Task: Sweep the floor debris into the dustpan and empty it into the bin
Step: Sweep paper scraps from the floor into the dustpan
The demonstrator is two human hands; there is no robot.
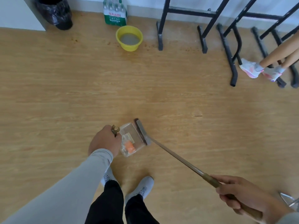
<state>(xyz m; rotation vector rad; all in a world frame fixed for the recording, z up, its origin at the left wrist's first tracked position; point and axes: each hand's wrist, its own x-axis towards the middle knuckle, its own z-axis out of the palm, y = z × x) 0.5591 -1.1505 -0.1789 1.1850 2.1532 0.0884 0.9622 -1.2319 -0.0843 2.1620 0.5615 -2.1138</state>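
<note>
Wood-grain flooring in a warm tan fills nearly the whole view, running up to a pale wall at the far edge. Black metal frame legs stand along that wall on the right, and another person's feet in pale sneakers rest among them. At the far left a bin lined with a black bag sits beside a white panel, well apart from the sweeping spot. Near it stands a shrink-wrapped pack of water bottles, and just in front of that a yellow basin holding cloudy water. The wearer's black trousers and white shoes show at the bottom. The left arm, in a grey sleeve, reaches down toward the floor, and the left hand has its fingers curled round the top of the dustpan handle, whose forked brown end pokes out above the knuckles. The right hand is wrapped round the brown grip of the broom, whose thin shaft slants up-left to a narrow brush head. The clear dustpan rests on the floor just ahead of the shoes, with the brush head lying along its far right edge. Inside the pan lies a small orange piece of debris with some pale scraps around it.
</note>
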